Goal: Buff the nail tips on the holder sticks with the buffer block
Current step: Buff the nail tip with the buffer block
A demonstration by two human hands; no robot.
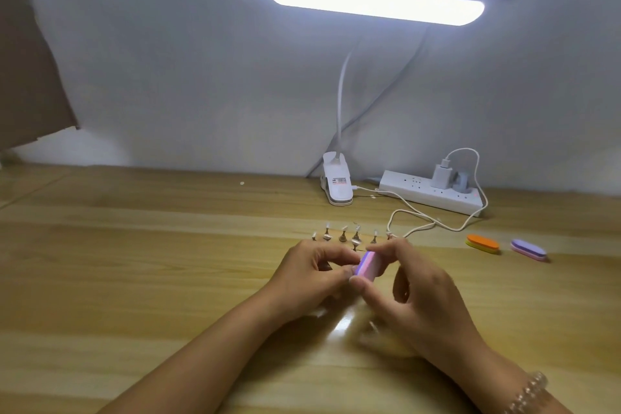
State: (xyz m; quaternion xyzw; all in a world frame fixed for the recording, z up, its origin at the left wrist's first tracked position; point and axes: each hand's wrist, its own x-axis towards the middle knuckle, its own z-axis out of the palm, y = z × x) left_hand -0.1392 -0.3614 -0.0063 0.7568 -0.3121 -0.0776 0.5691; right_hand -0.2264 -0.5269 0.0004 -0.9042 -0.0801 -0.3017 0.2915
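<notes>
**Buffer block held between both hands, near the row of nail tips**

From my remote seat I see both hands meeting over the wooden table [134,262], a little right of centre. The right hand [413,292] pinches the buffer block [364,265] by its ends, thumb at the near end and fingers over the far end; the block is pink with a purple stripe and is lifted off the table. The left hand [312,276] sits just left of it with fingers curled in toward the block's left face. I cannot tell whether they pinch anything, since the fingertips are hidden against the block.

Just beyond the hands, a row of nail tips on holder sticks [353,235] stands upright on the table, running left to right. The right-hand sticks are partly hidden behind the fingers.

To the right, well apart from the hands, lie two spare buffers: an orange and yellow buffer [482,244] and, farther right, a purple and pink buffer [528,249].

At the far edge by the wall, a white clip lamp base [337,183] stands with its lit lamp head [376,0] above. Right of it lies a power strip [433,193] with a charger [441,175] plugged in, and a white cable [420,222] loops toward the sticks. A beaded bracelet [531,390] circles the right wrist.
</notes>
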